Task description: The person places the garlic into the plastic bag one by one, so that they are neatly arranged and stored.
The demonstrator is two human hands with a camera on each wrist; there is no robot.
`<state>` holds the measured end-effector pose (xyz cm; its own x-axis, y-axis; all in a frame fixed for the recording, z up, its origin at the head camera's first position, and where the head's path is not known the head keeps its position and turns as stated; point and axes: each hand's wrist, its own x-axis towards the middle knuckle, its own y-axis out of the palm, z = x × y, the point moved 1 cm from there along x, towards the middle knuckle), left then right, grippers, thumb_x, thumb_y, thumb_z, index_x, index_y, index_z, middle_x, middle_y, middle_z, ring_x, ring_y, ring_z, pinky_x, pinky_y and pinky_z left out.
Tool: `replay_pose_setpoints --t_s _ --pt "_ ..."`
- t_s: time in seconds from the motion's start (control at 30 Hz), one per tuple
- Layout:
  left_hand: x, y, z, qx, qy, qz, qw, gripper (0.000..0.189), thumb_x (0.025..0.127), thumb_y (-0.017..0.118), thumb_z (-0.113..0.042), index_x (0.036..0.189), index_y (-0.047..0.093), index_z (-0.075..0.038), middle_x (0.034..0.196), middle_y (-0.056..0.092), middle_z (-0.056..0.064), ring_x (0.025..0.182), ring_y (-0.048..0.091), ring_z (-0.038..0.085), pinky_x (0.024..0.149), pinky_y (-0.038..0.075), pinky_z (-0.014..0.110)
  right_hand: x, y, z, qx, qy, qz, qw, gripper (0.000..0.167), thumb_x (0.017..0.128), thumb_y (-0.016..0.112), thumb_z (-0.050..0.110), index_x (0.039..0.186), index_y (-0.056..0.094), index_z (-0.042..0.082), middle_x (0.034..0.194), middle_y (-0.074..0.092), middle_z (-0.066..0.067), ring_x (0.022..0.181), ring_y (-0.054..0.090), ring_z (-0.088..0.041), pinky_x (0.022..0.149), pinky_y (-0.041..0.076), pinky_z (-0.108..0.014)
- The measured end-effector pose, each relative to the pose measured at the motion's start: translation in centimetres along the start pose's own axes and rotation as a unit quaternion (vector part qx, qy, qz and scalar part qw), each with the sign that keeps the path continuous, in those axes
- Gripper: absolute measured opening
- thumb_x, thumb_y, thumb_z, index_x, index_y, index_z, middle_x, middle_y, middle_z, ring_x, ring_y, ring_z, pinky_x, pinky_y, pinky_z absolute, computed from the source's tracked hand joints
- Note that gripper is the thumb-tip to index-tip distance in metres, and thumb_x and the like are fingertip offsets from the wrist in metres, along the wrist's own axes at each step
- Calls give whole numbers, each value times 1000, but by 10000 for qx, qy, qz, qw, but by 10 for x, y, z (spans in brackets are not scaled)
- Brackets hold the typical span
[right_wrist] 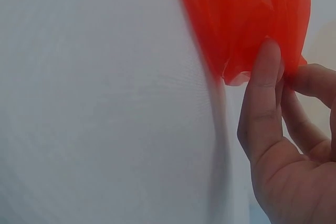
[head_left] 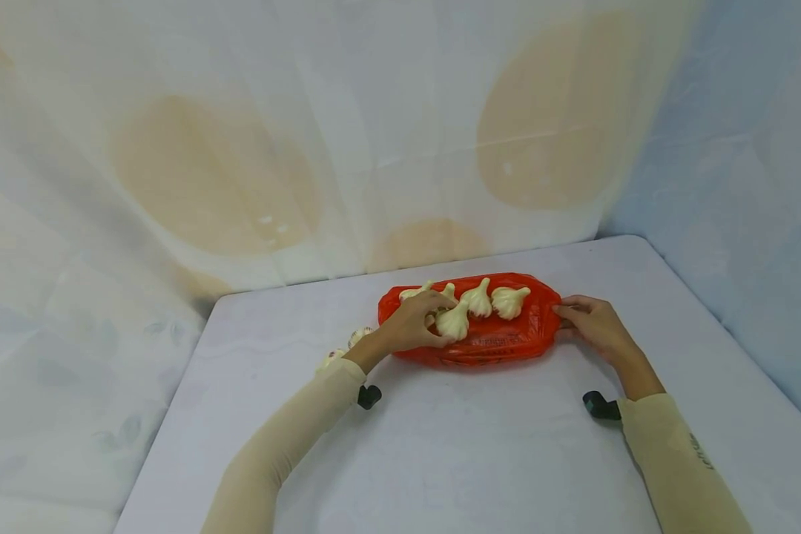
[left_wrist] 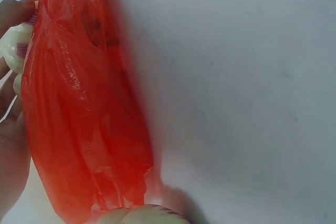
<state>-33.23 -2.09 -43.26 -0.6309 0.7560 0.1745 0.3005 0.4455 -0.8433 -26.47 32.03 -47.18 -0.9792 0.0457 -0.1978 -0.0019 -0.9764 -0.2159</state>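
A red plastic bag (head_left: 507, 345) covers something long and low on the table, likely a tray or basket whose form is hidden. On it lie several white garlic bulbs, one garlic bulb (head_left: 510, 302) toward the right. My left hand (head_left: 410, 322) holds another garlic bulb (head_left: 454, 323) between thumb and fingers, over the red surface. In the left wrist view that bulb (left_wrist: 16, 48) shows purple marks. At the right end, my right hand (head_left: 590, 326) pinches the edge of the red bag (right_wrist: 241, 19) between thumb and fingers.
Two more garlic bulbs (head_left: 359, 337) lie on the white table (head_left: 480, 452) left of the bag, partly behind the left forearm. Patterned cloth (head_left: 400, 133) hangs behind the table and at both sides. Dark wrist-camera mounts (head_left: 601, 406) stick out from the sleeves.
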Motion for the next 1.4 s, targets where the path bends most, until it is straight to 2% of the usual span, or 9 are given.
replay_pose_setpoints --t_s 0.17,0.33,0.47,0.93,1.4 --pt "-1 1 1 4 72 -6 10000 56 77 81 -35 126 63 -14 123 59 -8 113 50 6 98 42 25 0 1 1 -27 29 -7 10000 56 98 57 37 135 48 -4 130 50 -23 86 64 -15 80 55 -26" --pt "-4 1 2 -9 16 76 10000 55 77 82 -36 124 63 -14 121 59 -8 108 51 5 96 43 24 -1 1 2 53 20 35 10000 55 98 58 35 134 48 -5 128 51 -23 84 65 -13 80 55 -27" --pt "-4 2 3 190 67 160 9997 55 77 82 -37 123 63 -13 120 59 -5 109 51 7 96 43 24 -2 0 2 70 -19 39 10000 54 98 57 34 134 48 -6 124 52 -22 82 65 -12 80 55 -27" --pt "-7 -1 4 625 -144 716 9954 55 79 81 -36 124 63 -10 120 60 -4 112 51 9 96 44 24 -3 1 3 56 81 21 9999 56 99 57 35 136 46 -5 131 49 -24 83 65 -12 80 55 -25" --pt "-7 0 7 644 -239 634 9956 58 78 80 -38 127 61 -13 124 58 -6 113 50 7 97 43 25 -2 1 0 127 -18 35 9999 56 98 58 35 135 47 -6 130 49 -24 82 65 -11 79 55 -25"
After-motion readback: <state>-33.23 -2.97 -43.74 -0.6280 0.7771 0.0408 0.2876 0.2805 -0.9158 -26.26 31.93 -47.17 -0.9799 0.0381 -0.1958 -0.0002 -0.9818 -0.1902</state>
